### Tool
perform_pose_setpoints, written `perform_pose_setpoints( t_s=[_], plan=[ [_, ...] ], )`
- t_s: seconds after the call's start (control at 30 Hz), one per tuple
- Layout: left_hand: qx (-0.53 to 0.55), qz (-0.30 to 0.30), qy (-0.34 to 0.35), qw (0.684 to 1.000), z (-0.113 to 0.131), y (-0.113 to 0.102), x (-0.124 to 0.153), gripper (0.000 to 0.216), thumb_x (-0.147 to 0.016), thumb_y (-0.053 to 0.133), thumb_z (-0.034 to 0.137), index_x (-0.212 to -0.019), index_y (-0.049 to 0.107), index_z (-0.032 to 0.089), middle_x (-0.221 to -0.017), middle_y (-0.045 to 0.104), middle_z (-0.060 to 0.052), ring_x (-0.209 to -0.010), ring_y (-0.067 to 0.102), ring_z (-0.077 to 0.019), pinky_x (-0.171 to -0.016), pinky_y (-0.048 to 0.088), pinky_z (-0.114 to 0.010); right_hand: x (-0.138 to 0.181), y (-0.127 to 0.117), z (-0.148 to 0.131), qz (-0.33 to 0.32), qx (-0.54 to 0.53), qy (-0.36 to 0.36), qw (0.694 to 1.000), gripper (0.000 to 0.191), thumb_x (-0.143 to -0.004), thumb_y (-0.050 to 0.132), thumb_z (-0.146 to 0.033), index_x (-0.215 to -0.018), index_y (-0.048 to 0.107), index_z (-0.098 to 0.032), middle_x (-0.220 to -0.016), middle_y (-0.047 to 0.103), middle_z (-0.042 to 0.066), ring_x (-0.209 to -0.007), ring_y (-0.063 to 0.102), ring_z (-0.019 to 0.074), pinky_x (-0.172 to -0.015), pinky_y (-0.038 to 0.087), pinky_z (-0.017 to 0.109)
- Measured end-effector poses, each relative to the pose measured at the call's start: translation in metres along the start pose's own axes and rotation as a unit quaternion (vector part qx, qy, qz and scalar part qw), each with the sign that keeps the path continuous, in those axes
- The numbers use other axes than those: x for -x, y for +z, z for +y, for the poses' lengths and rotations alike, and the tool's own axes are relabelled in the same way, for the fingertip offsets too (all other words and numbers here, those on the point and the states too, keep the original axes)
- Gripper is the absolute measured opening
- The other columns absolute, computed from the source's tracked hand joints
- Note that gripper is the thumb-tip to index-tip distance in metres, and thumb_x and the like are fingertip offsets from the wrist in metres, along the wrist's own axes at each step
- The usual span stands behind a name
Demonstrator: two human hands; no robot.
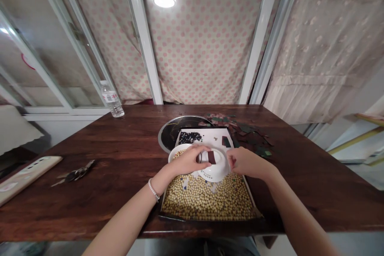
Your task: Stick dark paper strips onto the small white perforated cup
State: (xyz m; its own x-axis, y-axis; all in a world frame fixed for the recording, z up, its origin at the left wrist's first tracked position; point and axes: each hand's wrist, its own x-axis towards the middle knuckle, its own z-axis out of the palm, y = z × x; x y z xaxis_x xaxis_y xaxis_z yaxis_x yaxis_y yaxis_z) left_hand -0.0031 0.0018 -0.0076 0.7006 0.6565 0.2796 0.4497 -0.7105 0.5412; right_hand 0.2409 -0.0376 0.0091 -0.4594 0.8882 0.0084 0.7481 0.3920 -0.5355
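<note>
Polka-dot curtain (204,44) behind window frames; dark wooden table (129,148) in front. Shallow tray (220,133) at near centre: yellowish beads (207,204) in near part, black beads (190,137) at far left. Upturned white perforated bowl (220,174) over the tray, dark brown piece (211,157) on its base. Left hand (192,158): thumb and forefinger curved apart at the base, beside the piece; grip cannot be told. Right hand (244,161): fingers curled, at bowl's right side; contents not discernible. Keys (75,174) well apart, left.

White bowl (218,173) upside down over tray (210,134); dark brown rectangle (211,157) on base.
</note>
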Motion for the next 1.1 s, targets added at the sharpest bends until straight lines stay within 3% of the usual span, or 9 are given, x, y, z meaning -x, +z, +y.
perform_pose_setpoints(
  t_s=[0.17, 0.43, 0.5, 0.57, 0.67, 0.8, 0.93, 1.03, 1.1],
  plan=[
    [-0.007, -0.007, -0.003, 1.0, 0.004, -0.002, 0.0, 0.041, -0.078, 0.066, 0.032, -0.116, 0.055, 0.023, -0.121, 0.059, -0.008, -0.114, 0.052, -0.0267, -0.096, 0.042, -0.044, -0.003, 0.009, -0.007, 0.046, 0.113, 0.025, 0.992, 0.016, -0.068, 0.048, -0.004, -0.066, 0.057, -0.017, -0.074, 0.061, 0.003, -0.066, 0.054, 0.0141, -0.057, 0.031, 0.025],
    [-0.01, -0.008, -0.005, 1.0, 0.007, -0.003, -0.001, 0.038, -0.08, 0.064, 0.033, -0.115, 0.054, 0.023, -0.119, 0.059, -0.007, -0.112, 0.053, -0.0253, -0.095, 0.042, -0.042, 0.041, 0.032, -0.053, -0.025, 0.245, 0.055, 0.968, 0.036, -0.081, 0.034, 0.001, -0.09, 0.068, -0.01, -0.092, 0.068, 0.017, -0.084, 0.065, 0.0266, -0.068, 0.047, 0.036],
    [-0.015, -0.007, -0.003, 1.0, 0.006, -0.002, -0.001, 0.037, -0.08, 0.063, 0.032, -0.115, 0.054, 0.023, -0.119, 0.059, -0.007, -0.112, 0.053, -0.0254, -0.095, 0.042, -0.042, 0.06, 0.042, -0.067, -0.048, 0.216, 0.047, 0.974, 0.043, -0.079, 0.035, 0.004, -0.108, 0.064, -0.007, -0.115, 0.063, 0.021, -0.1, 0.063, 0.0294, -0.079, 0.05, 0.04],
    [-0.016, -0.004, 0.0, 1.0, 0.003, -0.001, -0.001, 0.037, -0.08, 0.063, 0.034, -0.115, 0.054, 0.023, -0.119, 0.059, -0.007, -0.112, 0.053, -0.0256, -0.096, 0.042, -0.042, 0.075, 0.047, -0.075, -0.067, 0.144, -0.031, 0.987, 0.055, -0.08, 0.039, 0.002, -0.133, 0.048, -0.008, -0.139, 0.046, 0.018, -0.125, 0.046, 0.0277, -0.098, 0.043, 0.04],
    [-0.016, 0.001, 0.009, 1.0, 0.002, 0.001, -0.001, 0.038, -0.081, 0.062, 0.036, -0.115, 0.054, 0.023, -0.12, 0.059, -0.007, -0.113, 0.052, -0.0258, -0.097, 0.041, -0.043, 0.088, 0.045, -0.074, -0.034, 0.052, -0.007, 0.998, 0.047, -0.094, 0.037, -0.022, -0.14, 0.04, -0.014, -0.143, 0.042, 0.011, -0.131, 0.04, 0.0238, -0.106, 0.038, 0.039],
    [-0.02, 0.002, 0.011, 1.0, 0.004, 0.0, -0.001, 0.037, -0.08, 0.063, 0.034, -0.114, 0.054, 0.023, -0.119, 0.059, -0.008, -0.112, 0.053, -0.0256, -0.096, 0.041, -0.043, 0.09, 0.042, -0.068, -0.01, 0.044, 0.053, 0.998, 0.064, -0.088, 0.048, -0.05, -0.137, 0.045, -0.009, -0.141, 0.043, 0.018, -0.129, 0.041, 0.0344, -0.104, 0.037, 0.052],
    [-0.024, 0.011, 0.023, 0.999, 0.007, 0.0, 0.0, 0.036, -0.08, 0.063, 0.034, -0.112, 0.055, 0.022, -0.115, 0.061, -0.008, -0.107, 0.056, -0.0255, -0.094, 0.043, -0.042, 0.087, 0.05, -0.077, -0.053, 0.01, 0.03, 0.998, 0.063, -0.081, 0.059, -0.052, -0.131, 0.052, -0.015, -0.138, 0.048, 0.016, -0.125, 0.045, 0.0354, -0.102, 0.039, 0.053],
    [-0.024, 0.008, 0.027, 0.999, 0.006, 0.001, 0.0, 0.036, -0.08, 0.063, 0.035, -0.112, 0.056, 0.02, -0.114, 0.061, -0.009, -0.107, 0.056, -0.026, -0.095, 0.042, -0.043, 0.082, 0.056, -0.081, -0.093, -0.069, -0.041, 0.992, 0.054, -0.089, 0.05, -0.046, -0.138, 0.045, -0.022, -0.143, 0.043, 0.009, -0.131, 0.04, 0.0275, -0.108, 0.034, 0.046],
    [-0.021, 0.011, 0.025, 0.999, 0.006, 0.001, 0.0, 0.036, -0.08, 0.063, 0.035, -0.112, 0.055, 0.02, -0.116, 0.061, -0.009, -0.109, 0.055, -0.0261, -0.096, 0.041, -0.043, 0.077, 0.053, -0.075, -0.069, -0.109, -0.072, 0.989, 0.046, -0.094, 0.043, -0.038, -0.138, 0.043, -0.027, -0.144, 0.043, 0.004, -0.132, 0.039, 0.022, -0.11, 0.032, 0.042]
  ],
)
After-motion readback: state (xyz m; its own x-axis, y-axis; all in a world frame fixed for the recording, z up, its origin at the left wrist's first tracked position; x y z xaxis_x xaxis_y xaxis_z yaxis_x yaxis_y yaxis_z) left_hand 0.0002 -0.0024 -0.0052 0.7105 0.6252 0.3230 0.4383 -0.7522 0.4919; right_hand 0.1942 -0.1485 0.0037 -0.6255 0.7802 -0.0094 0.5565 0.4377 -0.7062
